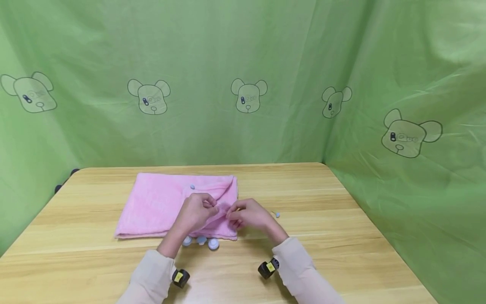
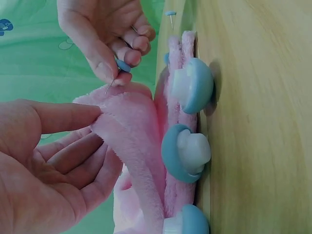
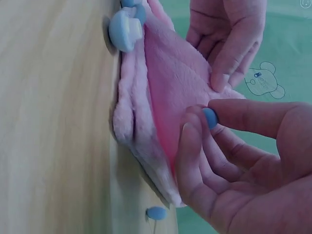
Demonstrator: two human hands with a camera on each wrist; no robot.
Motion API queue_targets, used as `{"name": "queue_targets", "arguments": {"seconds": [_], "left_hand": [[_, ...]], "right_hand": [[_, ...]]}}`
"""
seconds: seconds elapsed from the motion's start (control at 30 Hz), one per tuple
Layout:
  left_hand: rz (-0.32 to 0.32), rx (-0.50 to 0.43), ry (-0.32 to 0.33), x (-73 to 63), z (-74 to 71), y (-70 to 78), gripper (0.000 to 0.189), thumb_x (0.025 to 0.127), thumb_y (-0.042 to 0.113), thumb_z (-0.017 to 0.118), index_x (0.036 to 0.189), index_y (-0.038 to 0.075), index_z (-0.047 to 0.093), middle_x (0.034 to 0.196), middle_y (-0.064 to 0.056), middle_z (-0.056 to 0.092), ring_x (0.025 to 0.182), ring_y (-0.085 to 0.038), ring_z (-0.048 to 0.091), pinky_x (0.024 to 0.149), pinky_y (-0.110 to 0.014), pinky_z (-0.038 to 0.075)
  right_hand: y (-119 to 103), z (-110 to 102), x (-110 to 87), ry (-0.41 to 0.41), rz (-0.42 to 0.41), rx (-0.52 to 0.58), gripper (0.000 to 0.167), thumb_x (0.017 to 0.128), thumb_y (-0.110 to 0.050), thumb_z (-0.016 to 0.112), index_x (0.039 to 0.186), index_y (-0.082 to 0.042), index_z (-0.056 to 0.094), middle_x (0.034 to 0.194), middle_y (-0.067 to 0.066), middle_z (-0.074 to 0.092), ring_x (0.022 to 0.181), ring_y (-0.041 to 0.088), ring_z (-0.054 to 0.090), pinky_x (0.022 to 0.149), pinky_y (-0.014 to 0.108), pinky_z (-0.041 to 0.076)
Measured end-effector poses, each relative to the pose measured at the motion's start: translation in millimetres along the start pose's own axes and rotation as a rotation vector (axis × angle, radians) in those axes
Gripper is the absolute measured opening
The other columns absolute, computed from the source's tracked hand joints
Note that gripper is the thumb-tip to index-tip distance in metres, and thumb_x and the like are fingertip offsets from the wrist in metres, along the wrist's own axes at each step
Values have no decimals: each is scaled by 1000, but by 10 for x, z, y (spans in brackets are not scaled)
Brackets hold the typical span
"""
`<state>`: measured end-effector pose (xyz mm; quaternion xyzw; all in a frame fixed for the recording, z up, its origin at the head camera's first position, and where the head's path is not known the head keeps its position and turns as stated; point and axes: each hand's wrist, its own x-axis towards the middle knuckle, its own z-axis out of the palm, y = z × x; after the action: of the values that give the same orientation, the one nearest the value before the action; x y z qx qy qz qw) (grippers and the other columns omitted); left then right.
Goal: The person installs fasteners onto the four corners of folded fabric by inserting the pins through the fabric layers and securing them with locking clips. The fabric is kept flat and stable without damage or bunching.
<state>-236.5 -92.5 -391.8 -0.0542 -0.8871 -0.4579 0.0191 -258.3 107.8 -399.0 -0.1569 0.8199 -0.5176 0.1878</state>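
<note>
A folded pink fleece blanket (image 1: 155, 200) lies on the table, its near right part lifted between the two hands. My left hand (image 1: 195, 213) pinches the raised edge between thumb and fingers. Close on the right, my right hand (image 1: 250, 213) pinches a blue-headed pin (image 2: 123, 65) by its head, and the thin metal shank points at the fleece beside the left fingertips. Whether its tip has entered the fleece I cannot tell. A second blue pin head (image 1: 192, 186) shows on top of the blanket farther back.
Three mushroom-shaped blue-and-white caps (image 1: 213, 244) sit along the blanket's near edge. Another blue-headed pin (image 1: 278, 215) lies on the wooden table (image 1: 322, 253) right of the right hand. Green curtains (image 1: 201, 135) printed with bear heads hang behind and beside the table.
</note>
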Motion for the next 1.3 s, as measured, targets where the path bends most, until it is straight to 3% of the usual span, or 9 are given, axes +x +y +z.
{"name": "queue_targets", "arguments": {"seconds": [0.3, 0.63, 0.87, 1.1, 1.3], "left_hand": [[-23, -21, -99, -19, -11, 31, 8, 86, 8, 74, 91, 8, 68, 79, -5, 69, 60, -16, 57, 53, -27, 46], [0, -66, -124, -32, -2, 28, 9, 85, 5, 73, 91, 10, 69, 85, -7, 77, 71, -19, 70, 61, -29, 53], [6, -62, -133, -44, -14, 40, 7, 86, 7, 73, 91, 12, 71, 86, -6, 77, 72, -19, 70, 63, -30, 54], [44, -31, -104, -34, -17, 36, 9, 94, 8, 65, 91, 10, 73, 66, -6, 66, 49, -12, 47, 48, -26, 40], [14, -102, -119, -41, 26, 29, 13, 89, 2, 67, 96, 9, 74, 78, -6, 75, 61, -20, 66, 56, -30, 54]], "right_hand": [[21, 74, 15, 10, 16, 34, 16, 93, -7, 66, 101, 6, 70, 86, 15, 71, 70, 17, 65, 68, 32, 59], [33, 96, 22, 18, 27, 56, 14, 93, -6, 66, 98, 6, 69, 81, 14, 71, 66, 17, 65, 65, 31, 59], [36, 113, 21, 28, 25, 57, 12, 92, -5, 66, 96, 6, 68, 81, 14, 71, 67, 17, 66, 66, 33, 60], [31, 94, 20, -13, 15, 71, 14, 93, -5, 64, 99, 8, 68, 86, 17, 72, 70, 17, 67, 71, 34, 61], [42, 16, -4, -77, 5, 68, 20, 91, -10, 69, 104, 6, 68, 96, 21, 73, 80, 21, 71, 79, 37, 61]]}}
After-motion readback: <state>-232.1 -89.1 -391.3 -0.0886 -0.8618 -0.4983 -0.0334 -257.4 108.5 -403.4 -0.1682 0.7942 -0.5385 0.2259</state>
